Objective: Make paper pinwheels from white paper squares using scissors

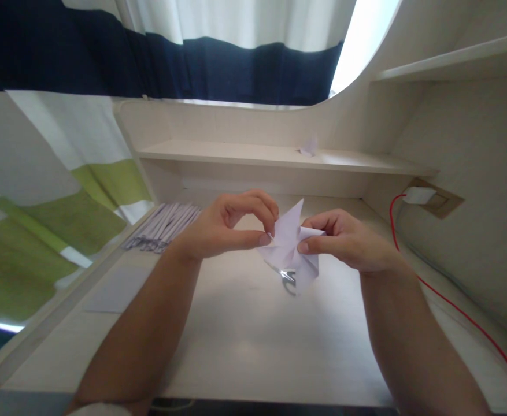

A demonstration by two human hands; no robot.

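A white paper pinwheel (286, 236) with pointed, folded blades is held up over the desk. My right hand (346, 238) grips it from the right, thumb pressed near its centre and fingers behind. From the other side, my left hand (231, 222) pinches the left edge of the paper between thumb and fingertips. Behind and below the pinwheel lies a pair of scissors (288, 282) on the desk, partly covered by the paper.
Several thin rolled paper sticks (164, 226) are piled at the desk's left. A flat white sheet (117, 288) lies nearer. A small folded paper piece (308, 147) sits on the back shelf (236, 151). At right, a red cable (456, 309) runs from a white plug (418, 195).
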